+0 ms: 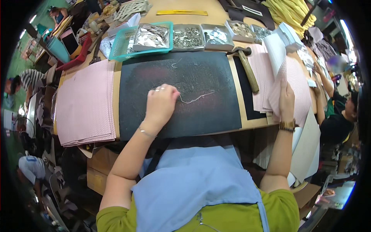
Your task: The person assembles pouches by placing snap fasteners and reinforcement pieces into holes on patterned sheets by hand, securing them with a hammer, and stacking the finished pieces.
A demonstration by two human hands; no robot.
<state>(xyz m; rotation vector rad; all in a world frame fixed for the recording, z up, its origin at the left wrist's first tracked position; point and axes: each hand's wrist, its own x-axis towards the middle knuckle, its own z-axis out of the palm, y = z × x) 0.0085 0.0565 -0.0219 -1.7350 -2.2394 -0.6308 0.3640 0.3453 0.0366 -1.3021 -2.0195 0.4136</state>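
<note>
My left hand (162,103) is closed over the dark work mat (216,120), its fingertips pinched together. From those fingertips a thin pale thread (192,101) trails to the right across the mat. A shorter curl of pale thread (175,63) lies farther back. At the right my right hand (286,99) grips a pink textured sheet (281,77), bending it up from the right stack of pink sheets (259,62). The sheet's pale underside shows, and part of that hand's fingers is hidden behind it.
Another pink stack (87,102) lies left of the mat. A hammer (247,69) rests along its right side. Behind stand a teal basket (116,49) and several boxes of small metal parts (188,37). A yellow ruler (181,12) lies farther back. A co-worker (338,123) is at the right.
</note>
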